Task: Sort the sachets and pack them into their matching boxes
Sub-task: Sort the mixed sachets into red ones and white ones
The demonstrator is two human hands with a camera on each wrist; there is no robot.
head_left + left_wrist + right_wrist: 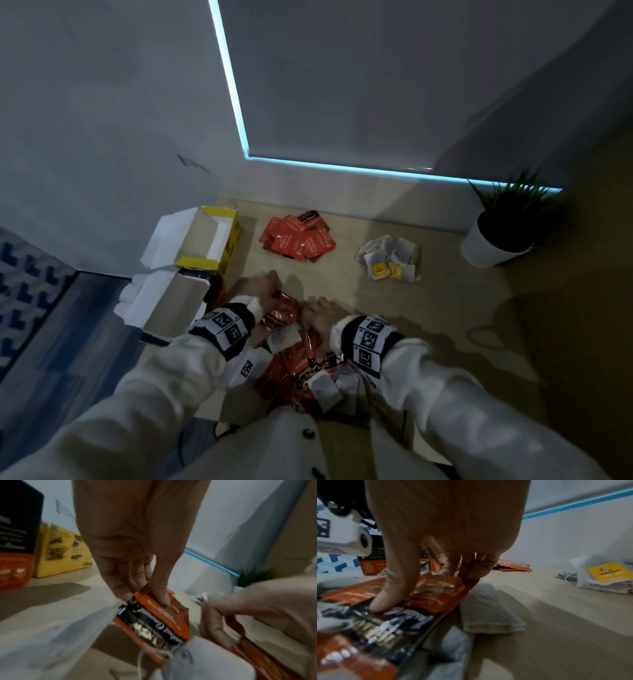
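Left hand: fingers curl down onto a red sachet at the far end of the near pile; the thumb presses its top face and the other fingers fold behind its edge, so the hand pinches it.
Right hand: thumb pressed flat on another red sachet with the fingertips tucked at its far edge, a pinching hold on that packet.
Near pile: red-and-black foil sachets mixed with pale paper tea bags, heaped on the table right in front of the person, between and under both wrists.
Sorted red heap: a loose cluster of red sachets lying further back on the table, well apart from the hands.
Sorted tea-bag heap: grey paper tea bags with yellow tags, to the right of the red heap, not touching it.
Yellow box: open, flaps up, at the table's left edge beside the wall.
Black-and-red box: open, white flaps spread, just in front of the yellow box and near the left hand.
Table: light wood surface under everything.
Potted plant: white pot with green spiky leaves in the far right corner.
Sleeves: white, with marker-printed bands at both wrists.
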